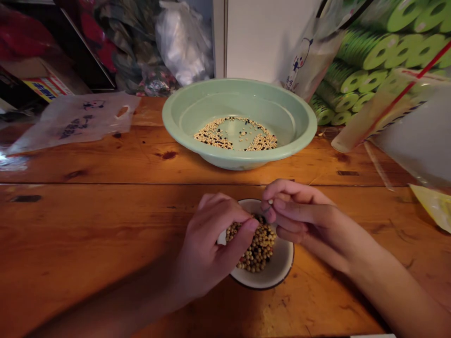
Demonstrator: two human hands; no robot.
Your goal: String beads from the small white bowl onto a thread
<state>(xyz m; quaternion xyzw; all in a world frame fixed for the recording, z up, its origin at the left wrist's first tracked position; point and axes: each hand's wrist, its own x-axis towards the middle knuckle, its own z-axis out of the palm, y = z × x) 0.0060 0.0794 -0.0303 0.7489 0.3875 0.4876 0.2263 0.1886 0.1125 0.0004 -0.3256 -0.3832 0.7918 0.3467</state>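
Head view of two hands at work over a small enamel bowl (283, 263), which we see on the near plank of a wooden table (88, 225), right of centre, heaped with pale round beans (257, 246) flecked with dark ones. The right hand (303, 216) pinches a single pale bean (270, 202) between thumb and forefinger, its other fingers curled beneath. The left hand (211, 244) lies curled over the bowl's rim, its fingertips (252, 225) resting among the beans; we cannot tell whether it grips any. We judge a fingertip pinch, kept low over the bowl, the sound way to lift one bean alone, since any slip drops back among the rest. Toward the table's far edge stands a pale green basin (176, 112) holding a thin scatter of similar beans (214, 136).
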